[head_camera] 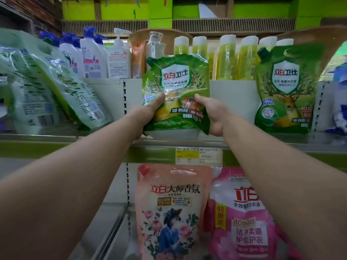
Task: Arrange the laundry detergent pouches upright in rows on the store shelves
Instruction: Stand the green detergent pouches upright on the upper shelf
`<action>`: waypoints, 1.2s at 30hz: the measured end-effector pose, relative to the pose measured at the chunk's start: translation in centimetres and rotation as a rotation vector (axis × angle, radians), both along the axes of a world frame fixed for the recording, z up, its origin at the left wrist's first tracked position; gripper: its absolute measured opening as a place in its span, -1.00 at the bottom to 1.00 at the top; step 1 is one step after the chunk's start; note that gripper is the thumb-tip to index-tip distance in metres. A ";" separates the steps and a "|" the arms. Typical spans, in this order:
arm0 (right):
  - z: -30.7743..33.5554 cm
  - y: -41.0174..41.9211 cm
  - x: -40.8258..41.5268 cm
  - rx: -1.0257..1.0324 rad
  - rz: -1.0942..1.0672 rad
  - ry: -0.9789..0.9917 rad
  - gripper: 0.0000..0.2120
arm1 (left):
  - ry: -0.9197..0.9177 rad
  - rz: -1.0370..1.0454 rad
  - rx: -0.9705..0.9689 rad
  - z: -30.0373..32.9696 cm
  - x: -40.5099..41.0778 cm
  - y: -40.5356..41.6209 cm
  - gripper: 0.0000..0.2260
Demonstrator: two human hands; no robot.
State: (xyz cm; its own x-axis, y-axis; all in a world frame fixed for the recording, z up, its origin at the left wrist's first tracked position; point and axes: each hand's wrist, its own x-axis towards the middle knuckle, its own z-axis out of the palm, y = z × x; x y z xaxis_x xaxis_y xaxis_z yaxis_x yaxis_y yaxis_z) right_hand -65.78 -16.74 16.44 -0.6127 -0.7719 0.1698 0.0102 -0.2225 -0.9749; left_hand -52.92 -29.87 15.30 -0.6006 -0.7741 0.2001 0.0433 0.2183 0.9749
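A green detergent pouch (176,85) stands upright on the middle shelf (56,137), its base near the front edge. My left hand (150,113) grips its lower left side, thumb on the front. My right hand (212,113) grips its lower right side. A second green pouch (283,91) stands upright to the right. At the left, pale green pouches (56,87) lean over with their backs showing. On the shelf below stand a peach pouch (169,212) and a pink pouch (244,222).
White pump bottles (93,57) and yellow bottles (234,59) line the shelf behind. A price tag (199,156) hangs on the shelf edge. A blue and white pack (339,102) sits at the far right. White slotted uprights (124,94) divide the shelf bays.
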 end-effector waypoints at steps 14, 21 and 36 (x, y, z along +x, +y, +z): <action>-0.1 1.0 0.5 0.026 -0.254 0.232 -0.65 | 0.036 0.198 -0.196 0.0 -0.9 1.5 -0.14; -0.6 3.3 -1.3 -0.039 -0.359 0.299 -0.75 | 0.044 0.042 -0.212 0.2 -2.5 4.1 -0.28; -0.3 14.5 -9.2 0.063 -0.735 0.412 -0.47 | -0.073 -0.150 -0.422 0.5 -12.5 14.3 -0.34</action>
State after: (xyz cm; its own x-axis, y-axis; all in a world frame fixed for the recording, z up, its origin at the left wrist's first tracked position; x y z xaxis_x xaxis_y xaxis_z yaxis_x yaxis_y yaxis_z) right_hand -75.02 -2.29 16.16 -0.8611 -0.2165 0.4600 -0.4753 0.0213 -0.8796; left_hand -65.44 -15.60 15.76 -0.7243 -0.5373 0.4322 0.0393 0.5935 0.8038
